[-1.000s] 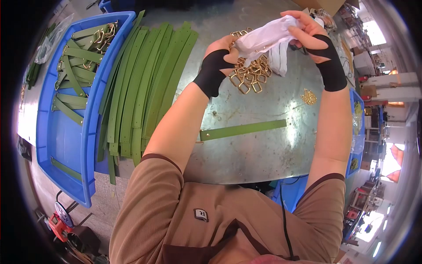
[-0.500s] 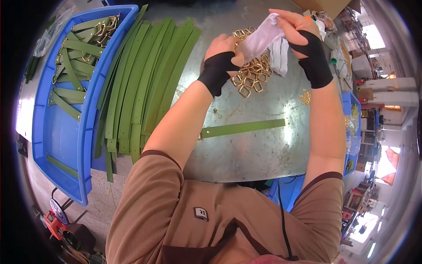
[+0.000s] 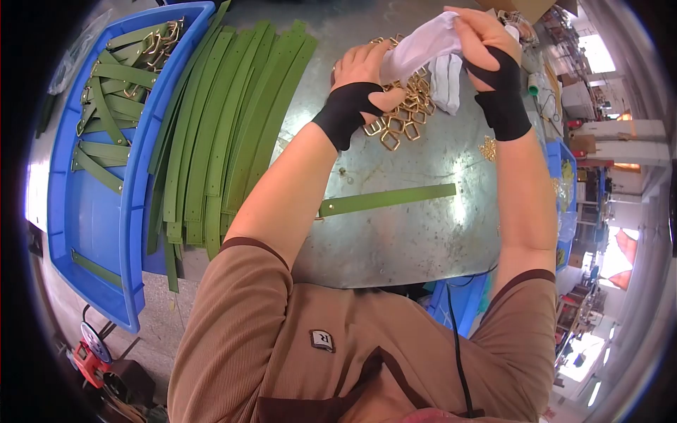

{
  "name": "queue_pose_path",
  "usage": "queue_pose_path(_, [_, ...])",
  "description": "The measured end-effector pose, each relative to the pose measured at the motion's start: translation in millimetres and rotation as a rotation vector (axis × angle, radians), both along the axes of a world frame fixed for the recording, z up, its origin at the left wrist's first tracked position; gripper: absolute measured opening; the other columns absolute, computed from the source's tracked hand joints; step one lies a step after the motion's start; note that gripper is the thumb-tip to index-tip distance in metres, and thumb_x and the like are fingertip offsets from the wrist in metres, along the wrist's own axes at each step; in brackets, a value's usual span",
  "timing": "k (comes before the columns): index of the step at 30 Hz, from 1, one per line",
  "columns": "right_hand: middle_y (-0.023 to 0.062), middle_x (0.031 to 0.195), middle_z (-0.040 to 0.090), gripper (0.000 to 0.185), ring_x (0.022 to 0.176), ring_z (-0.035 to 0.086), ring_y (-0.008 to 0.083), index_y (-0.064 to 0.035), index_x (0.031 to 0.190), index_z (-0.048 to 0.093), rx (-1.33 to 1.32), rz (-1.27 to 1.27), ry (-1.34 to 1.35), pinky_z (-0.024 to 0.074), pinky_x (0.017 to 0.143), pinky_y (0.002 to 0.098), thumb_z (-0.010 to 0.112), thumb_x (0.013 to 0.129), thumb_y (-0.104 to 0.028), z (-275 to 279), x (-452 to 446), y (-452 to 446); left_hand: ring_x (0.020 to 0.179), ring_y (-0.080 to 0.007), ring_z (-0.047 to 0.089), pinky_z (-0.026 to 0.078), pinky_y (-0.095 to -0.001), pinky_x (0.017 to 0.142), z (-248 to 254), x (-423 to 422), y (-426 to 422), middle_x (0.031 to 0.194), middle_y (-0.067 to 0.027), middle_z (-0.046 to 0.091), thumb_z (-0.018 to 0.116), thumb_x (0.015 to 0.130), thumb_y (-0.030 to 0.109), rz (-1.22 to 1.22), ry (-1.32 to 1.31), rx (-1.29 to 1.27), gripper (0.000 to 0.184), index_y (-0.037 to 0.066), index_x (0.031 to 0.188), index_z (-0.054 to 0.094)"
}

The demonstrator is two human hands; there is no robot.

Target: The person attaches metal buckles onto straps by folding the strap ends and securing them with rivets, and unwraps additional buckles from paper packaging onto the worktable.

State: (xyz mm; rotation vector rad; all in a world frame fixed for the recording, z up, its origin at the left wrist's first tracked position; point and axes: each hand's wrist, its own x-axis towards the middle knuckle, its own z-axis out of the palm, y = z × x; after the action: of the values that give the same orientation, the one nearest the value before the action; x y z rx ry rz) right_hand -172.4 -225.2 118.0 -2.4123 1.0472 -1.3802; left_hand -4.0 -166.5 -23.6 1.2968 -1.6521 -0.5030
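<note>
A thin white cloth is stretched between my two hands above the metal table. My right hand pinches its upper end between thumb and fingers. My left hand is closed on the lower end, its fingers curled and the thumb apart; the fingertips are partly hidden. Both wrists wear black wraps. Beneath the cloth lies a heap of gold-coloured metal rings. A second folded white cloth rests beside the rings. Nearer my body, a green strap with a rivet lies across the table.
Many long green straps lie in a row on the left. Beyond them, a blue tray holds straps fitted with gold rings. Small gold pieces sit near my right forearm. Blue bins stand on the right.
The white cloth is drawn longer and tauter between my hands. My right hand has moved slightly up and right, and my left hand a little upward. The view has shifted slightly.
</note>
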Motion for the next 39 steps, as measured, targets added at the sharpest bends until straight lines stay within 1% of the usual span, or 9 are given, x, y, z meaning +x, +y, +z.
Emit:
queue_pose_path(4, [0.009,0.088,0.067,0.014,0.084,0.064,0.0188,0.0002,0.095,0.069,0.002,-0.094,0.212,0.048,0.078,0.0279,0.058,0.088,-0.005,14,-2,2,0.132,-0.037,0.04,0.028,-0.0497,0.111,1,1,1,0.138,-0.0168,0.05,0.068,0.067,0.035,0.004,0.044,0.019,0.078,0.008,0.138,0.047])
queue_pose_path(11, [0.01,0.087,0.069,0.016,0.082,0.065,0.0203,-0.0004,0.097,0.071,-0.025,-0.151,-0.009,0.0487,0.077,0.0293,0.057,0.089,-0.005,19,-1,9,0.133,-0.0369,0.038,0.026,-0.0488,0.113,-3,-1,-2,0.137,-0.0183,0.05,0.068,0.069,0.037,0.01,0.007,0.04,0.079,0.007,0.139,0.046])
queue_pose_path(14, [0.0101,0.084,0.068,0.015,0.079,0.065,0.0197,-0.0004,0.095,0.07,-0.087,-0.201,0.188,0.049,0.074,0.0289,0.057,0.09,-0.005,23,-3,12,0.133,-0.0377,0.038,0.026,-0.0488,0.113,-5,-1,-1,0.137,-0.0197,0.05,0.067,0.07,0.037,0.001,-0.014,0.057,0.078,0.006,0.139,0.046])
queue_pose_path(25, [0.01,0.086,0.067,0.012,0.08,0.064,0.0181,0.0005,0.095,0.066,-0.197,-0.172,0.123,0.0476,0.072,0.0283,0.057,0.09,-0.005,38,-3,22,0.134,-0.0398,0.037,0.025,-0.0496,0.114,-11,0,-6,0.136,-0.022,0.05,0.063,0.071,0.04,-0.002,-0.041,0.029,0.076,0.005,0.136,0.049])
queue_pose_path(30, [0.005,0.083,0.066,0.01,0.077,0.062,0.0118,-0.0007,0.094,0.067,0.154,-0.197,-0.015,0.0454,0.069,0.0234,0.059,0.09,-0.005,44,-21,34,0.127,-0.0396,0.044,0.031,-0.0478,0.11,-11,3,-8,0.131,-0.021,0.055,0.066,0.071,0.036,0.034,-0.102,-0.037,0.068,0.005,0.131,0.054])
queue_pose_path(34, [0.0044,0.072,0.06,0.019,0.044,0.048,0.0108,-0.0034,0.094,0.06,0.381,-0.208,-0.369,0.0377,0.042,0.0261,0.053,0.099,-0.02,30,-45,41,0.129,-0.0387,0.042,0.03,-0.0494,0.11,-3,8,-14,0.132,-0.0188,0.055,0.065,0.071,0.036,0.02,-0.099,-0.062,0.062,0.005,0.125,0.059])
queue_pose_path(35, [0.0062,0.076,0.064,0.023,0.047,0.054,0.0121,-0.0006,0.103,0.062,0.418,-0.349,-0.273,0.0413,0.045,0.025,0.053,0.099,-0.021,32,-52,51,0.128,-0.0384,0.043,0.031,-0.0497,0.109,0,9,-15,0.132,-0.0184,0.055,0.065,0.072,0.034,0.034,-0.096,-0.104,0.06,0.005,0.123,0.06])
queue_pose_path(37, [0.0037,0.072,0.064,0.025,0.058,0.058,0.0111,-0.0014,0.087,0.067,0.373,-0.386,-0.271,0.0447,0.054,0.024,0.061,0.093,-0.024,8,-83,51,0.125,-0.0382,0.047,0.034,-0.0483,0.107,7,13,-17,0.129,-0.0183,0.058,0.066,0.071,0.03,0.038,-0.14,-0.202,0.053,0.005,0.118,0.063])
queue_pose_path(39, [0.0018,0.074,0.064,0.023,0.057,0.055,0.0092,-0.0025,0.091,0.067,0.451,-0.336,-0.37,0.042,0.053,0.0222,0.062,0.094,-0.025,-2,-97,63,0.12,-0.0384,0.051,0.037,-0.0462,0.105,23,19,-16,0.124,-0.0189,0.06,0.065,0.072,0.027,-0.05,-0.009,-0.251,0.047,0.004,0.113,0.065])
